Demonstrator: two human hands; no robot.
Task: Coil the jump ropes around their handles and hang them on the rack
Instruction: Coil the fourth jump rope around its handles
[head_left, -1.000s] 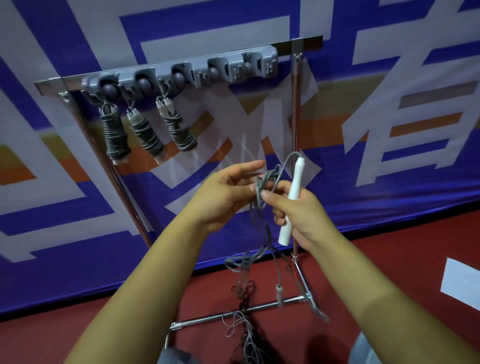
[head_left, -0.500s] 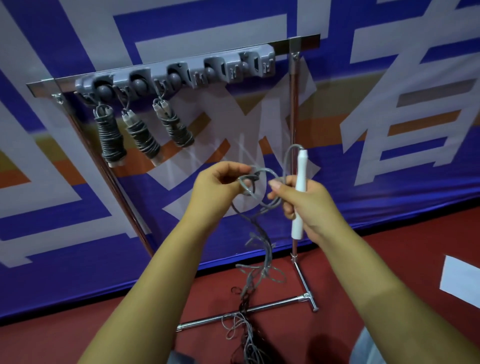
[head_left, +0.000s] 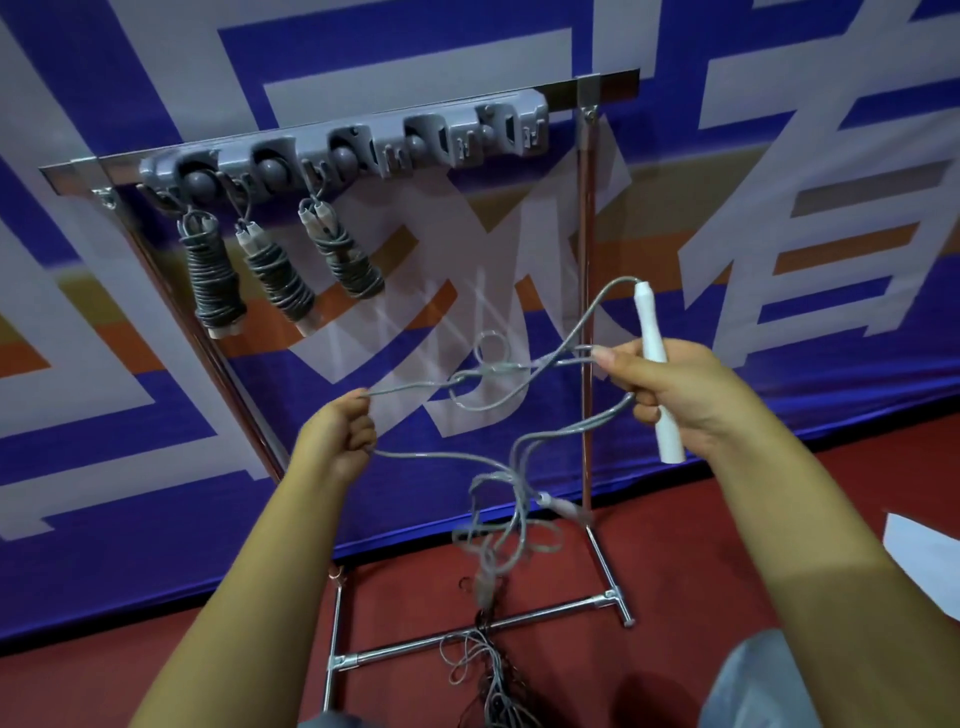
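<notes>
Head view: right hand (head_left: 675, 395) at three o'clock gripped the white handle (head_left: 655, 364) upright. Left hand (head_left: 340, 436) at nine o'clock pinched the grey rope (head_left: 498, 371), stretched between both hands, which were apart. Slack hung tangled at six o'clock. Rack (head_left: 363, 148) at eleven o'clock carried three coiled ropes (head_left: 280, 275).

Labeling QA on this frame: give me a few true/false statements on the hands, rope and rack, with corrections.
1. Three coiled jump ropes hang on the grey rack. True.
2. The right hand grips a white handle. True.
3. The left hand is empty. False: it grips the grey rope.
4. The rope in hand is already wound round its handle. False: it stretches loose and tangled between the hands.
5. More rope lies on the red floor by the stand's base. True.
</notes>
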